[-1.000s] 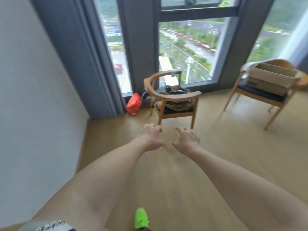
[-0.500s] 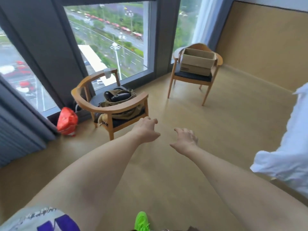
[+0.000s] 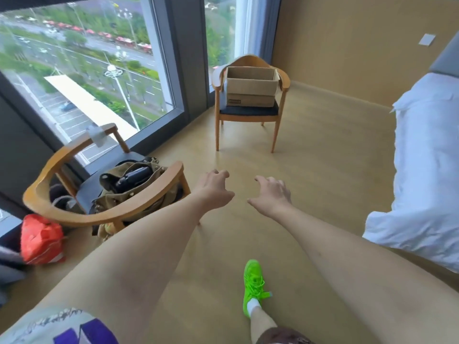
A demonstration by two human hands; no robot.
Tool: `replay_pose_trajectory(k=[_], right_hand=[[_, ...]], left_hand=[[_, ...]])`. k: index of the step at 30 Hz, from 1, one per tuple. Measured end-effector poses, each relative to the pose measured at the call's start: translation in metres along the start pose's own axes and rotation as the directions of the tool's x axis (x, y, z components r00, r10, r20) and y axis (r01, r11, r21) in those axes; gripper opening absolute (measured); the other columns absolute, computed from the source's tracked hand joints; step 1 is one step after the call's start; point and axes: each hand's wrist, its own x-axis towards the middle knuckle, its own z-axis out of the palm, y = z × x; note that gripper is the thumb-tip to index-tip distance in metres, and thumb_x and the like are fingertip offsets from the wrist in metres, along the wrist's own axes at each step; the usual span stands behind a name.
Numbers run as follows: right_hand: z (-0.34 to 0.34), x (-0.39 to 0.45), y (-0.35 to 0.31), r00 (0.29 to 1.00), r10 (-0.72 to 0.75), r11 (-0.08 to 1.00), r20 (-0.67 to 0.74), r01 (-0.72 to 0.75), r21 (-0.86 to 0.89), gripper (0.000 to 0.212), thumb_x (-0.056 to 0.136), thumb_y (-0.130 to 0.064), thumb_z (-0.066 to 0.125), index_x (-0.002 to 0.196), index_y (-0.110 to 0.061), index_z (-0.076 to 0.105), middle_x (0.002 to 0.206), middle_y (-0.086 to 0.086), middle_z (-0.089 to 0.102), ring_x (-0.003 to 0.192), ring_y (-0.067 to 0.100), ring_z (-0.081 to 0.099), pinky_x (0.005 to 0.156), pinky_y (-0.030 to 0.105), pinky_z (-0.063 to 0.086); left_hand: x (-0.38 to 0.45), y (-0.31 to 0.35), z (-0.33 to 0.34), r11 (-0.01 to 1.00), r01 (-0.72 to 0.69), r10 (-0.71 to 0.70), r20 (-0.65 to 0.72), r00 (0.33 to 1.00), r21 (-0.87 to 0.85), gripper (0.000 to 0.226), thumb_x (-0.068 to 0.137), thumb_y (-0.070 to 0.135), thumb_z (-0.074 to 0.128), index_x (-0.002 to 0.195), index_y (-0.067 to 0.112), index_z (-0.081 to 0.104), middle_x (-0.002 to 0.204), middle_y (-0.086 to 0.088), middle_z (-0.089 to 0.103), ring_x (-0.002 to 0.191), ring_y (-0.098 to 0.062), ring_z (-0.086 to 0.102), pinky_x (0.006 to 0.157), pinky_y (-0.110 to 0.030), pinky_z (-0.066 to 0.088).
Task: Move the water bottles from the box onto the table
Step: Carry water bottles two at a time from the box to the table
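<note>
An open cardboard box (image 3: 250, 91) stands on the seat of a wooden chair (image 3: 218, 83) by the window corner, straight ahead. Its inside is hidden from here, and I see no water bottles and no table. My left hand (image 3: 214, 188) and my right hand (image 3: 272, 196) are stretched out side by side over the bare floor, well short of the box. Both hold nothing, with the fingers loosely curled and apart.
A second wooden chair (image 3: 104, 217) at the left holds an olive bag (image 3: 134, 181). An orange bag (image 3: 41, 238) lies on the floor by the window. White bedding (image 3: 427, 165) fills the right side. My green shoe (image 3: 253, 281) is on the wooden floor.
The view has swung to the right, so the chair with the box has come from the far right to straight ahead and nearer. The bedding has come into view. My hands stay empty.
</note>
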Motion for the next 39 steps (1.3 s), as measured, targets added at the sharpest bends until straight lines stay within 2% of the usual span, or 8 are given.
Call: replay_pose_trajectory(k=[3, 6, 13, 18, 23, 30, 34, 39], right_hand=[[-0.021, 0.068, 0.002, 1.000, -0.007, 1.000, -0.029, 0.007, 0.012, 0.070, 0.092, -0.047, 0.068, 0.153, -0.029, 0.039, 0.147, 0.007, 0.048, 0.137, 0.031, 0.039, 0.108, 0.042, 0.037], [-0.055, 0.137, -0.001, 0.998, -0.027, 0.999, -0.061, 0.029, 0.032, 0.068, 0.093, -0.046, 0.069, 0.152, -0.029, 0.041, 0.146, 0.007, 0.050, 0.136, 0.031, 0.041, 0.106, 0.043, 0.040], [-0.131, 0.282, -0.011, 0.994, -0.055, 0.996, -0.095, 0.062, 0.067, 0.067, 0.095, -0.043, 0.070, 0.153, -0.026, 0.042, 0.148, 0.008, 0.049, 0.137, 0.031, 0.042, 0.107, 0.044, 0.042], [-0.142, 0.374, -0.015, 0.999, -0.024, 0.996, -0.047, 0.028, 0.081, 0.069, 0.096, -0.043, 0.068, 0.156, -0.027, 0.038, 0.152, 0.006, 0.047, 0.141, 0.030, 0.039, 0.110, 0.044, 0.039], [-0.147, 0.484, -0.016, 0.998, 0.013, 0.998, -0.059, -0.010, 0.056, 0.069, 0.094, -0.045, 0.070, 0.154, -0.029, 0.039, 0.150, 0.006, 0.047, 0.139, 0.030, 0.040, 0.107, 0.043, 0.041], [-0.176, 0.656, -0.035, 0.995, 0.079, 0.995, -0.069, -0.075, 0.061, 0.069, 0.092, -0.046, 0.068, 0.152, -0.030, 0.039, 0.147, 0.006, 0.048, 0.135, 0.030, 0.040, 0.104, 0.042, 0.040], [-0.200, 0.737, -0.054, 0.990, 0.104, 0.992, -0.097, -0.097, 0.082, 0.064, 0.091, -0.045, 0.069, 0.148, -0.028, 0.044, 0.140, 0.007, 0.052, 0.130, 0.031, 0.045, 0.100, 0.042, 0.043], [-0.211, 0.821, -0.066, 0.990, 0.125, 0.988, -0.068, -0.117, 0.104, 0.069, 0.092, -0.043, 0.069, 0.152, -0.028, 0.040, 0.146, 0.007, 0.049, 0.134, 0.032, 0.041, 0.105, 0.046, 0.043]], left_hand=[[0.073, 0.014, -0.013, 0.999, -0.042, 0.042, -0.047, 0.998, 0.005, 0.065, 0.088, 0.037, 0.073, 0.146, 0.024, 0.047, 0.146, -0.009, 0.048, 0.131, -0.030, 0.045, 0.104, -0.048, 0.051], [0.146, 0.031, -0.035, 0.997, -0.060, 0.063, -0.095, 0.994, 0.040, 0.066, 0.087, 0.037, 0.072, 0.146, 0.024, 0.048, 0.144, -0.009, 0.049, 0.132, -0.030, 0.044, 0.104, -0.048, 0.050], [0.296, 0.080, -0.091, 0.991, -0.096, 0.111, -0.170, 0.979, 0.092, 0.060, 0.089, 0.039, 0.071, 0.144, 0.025, 0.051, 0.136, -0.006, 0.055, 0.125, -0.027, 0.048, 0.088, -0.037, 0.046], [0.393, 0.097, -0.105, 0.988, -0.128, 0.139, -0.130, 0.982, 0.091, 0.059, 0.089, 0.040, 0.070, 0.143, 0.026, 0.051, 0.141, -0.005, 0.052, 0.129, -0.028, 0.045, 0.095, -0.042, 0.051], [0.507, 0.092, -0.118, 0.979, -0.156, 0.173, -0.122, 0.977, 0.134, 0.055, 0.089, 0.046, 0.069, 0.138, 0.028, 0.052, 0.127, -0.002, 0.054, 0.116, -0.026, 0.049, 0.089, -0.041, 0.055], [0.679, 0.087, -0.160, 0.970, -0.192, 0.201, -0.052, 0.978, 0.147, 0.052, 0.089, 0.041, 0.064, 0.136, 0.023, 0.052, 0.126, -0.006, 0.053, 0.121, -0.031, 0.046, 0.097, -0.046, 0.049], [0.765, 0.094, -0.197, 0.962, -0.211, 0.220, -0.031, 0.975, 0.171, 0.051, 0.092, 0.042, 0.066, 0.137, 0.023, 0.051, 0.129, -0.006, 0.054, 0.122, -0.030, 0.049, 0.096, -0.047, 0.053], [0.847, 0.096, -0.209, 0.972, -0.195, 0.201, -0.035, 0.979, 0.133, 0.045, 0.095, 0.036, 0.065, 0.136, 0.023, 0.052, 0.124, -0.007, 0.056, 0.116, -0.028, 0.050, 0.090, -0.041, 0.052]])
